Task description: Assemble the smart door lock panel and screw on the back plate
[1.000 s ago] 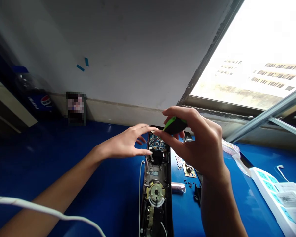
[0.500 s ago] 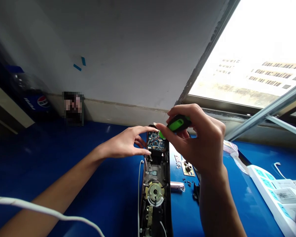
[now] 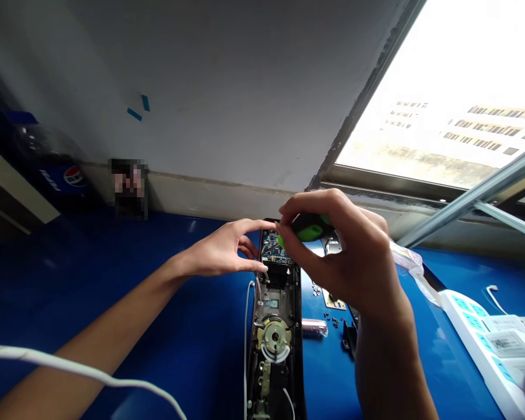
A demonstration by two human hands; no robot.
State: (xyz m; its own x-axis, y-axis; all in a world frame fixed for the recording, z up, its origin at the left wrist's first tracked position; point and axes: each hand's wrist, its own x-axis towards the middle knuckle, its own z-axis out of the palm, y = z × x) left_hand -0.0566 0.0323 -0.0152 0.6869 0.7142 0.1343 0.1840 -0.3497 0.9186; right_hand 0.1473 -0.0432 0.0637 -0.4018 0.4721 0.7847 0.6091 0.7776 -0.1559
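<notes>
A long dark housing (image 3: 295,326) lies on the blue table, its inner parts exposed. At its far end sits a blue circuit board (image 3: 276,252), and nearer to me is a round metal part (image 3: 276,336). My left hand (image 3: 221,248) rests at the housing's left edge beside the board, thumb and index finger apart. In my right hand (image 3: 343,251) is a black and green screwdriver (image 3: 310,228), tilted over the board's right side. My fingers hide its tip.
Small screws (image 3: 335,321), a metal plate (image 3: 333,299), a wrapped cylinder (image 3: 314,328) and a black bracket (image 3: 349,338) lie right of the housing. Farther right is a white power strip (image 3: 481,350). A white cable (image 3: 114,382) crosses the lower left; a bottle (image 3: 61,175) stands far left.
My right hand has turned, and the screwdriver handle has tipped lower and slightly left. My left hand remains at the housing's edge.
</notes>
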